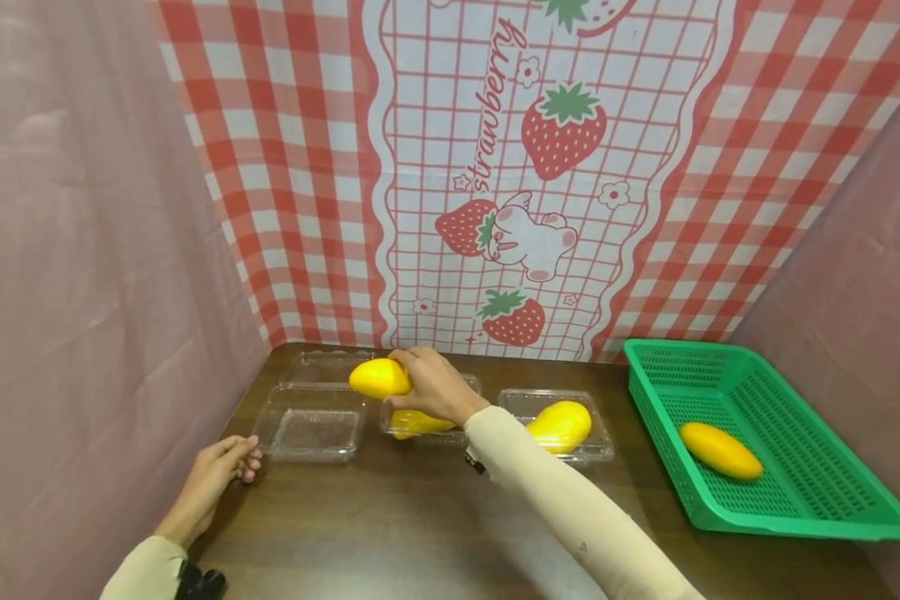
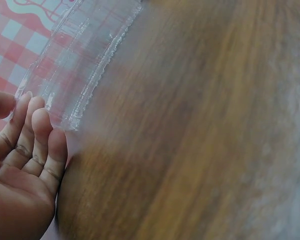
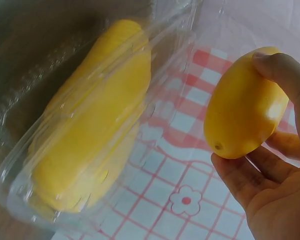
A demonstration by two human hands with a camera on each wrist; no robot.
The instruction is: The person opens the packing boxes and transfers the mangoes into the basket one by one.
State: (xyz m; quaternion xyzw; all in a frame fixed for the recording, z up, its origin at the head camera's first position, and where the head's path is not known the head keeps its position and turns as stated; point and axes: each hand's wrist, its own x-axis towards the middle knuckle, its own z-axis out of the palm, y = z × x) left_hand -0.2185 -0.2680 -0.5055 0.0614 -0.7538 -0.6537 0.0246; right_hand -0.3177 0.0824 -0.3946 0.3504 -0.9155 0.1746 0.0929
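My right hand (image 1: 435,387) grips a yellow mango (image 1: 379,378), thumb on one side and fingers on the other, raised above the clear plastic containers. In the right wrist view the held mango (image 3: 245,105) is beside a container with yellow mangoes (image 3: 97,115) seen through its clear plastic. From the head, that middle container's mango (image 1: 418,423) is partly hidden under the right hand. The left hand (image 1: 221,471) has its fingertips at the left rim of an open clear container (image 1: 315,454), fingers loosely bent. In the left wrist view this container (image 2: 85,65) lies just beyond the fingertips.
A third clear container (image 1: 600,454) holds a yellow mango (image 1: 562,425), partly behind the right sleeve. At the right, a green basket (image 1: 802,527) contains one mango (image 1: 720,450). A checked strawberry cloth (image 1: 457,275) hangs behind the brown table (image 1: 390,525).
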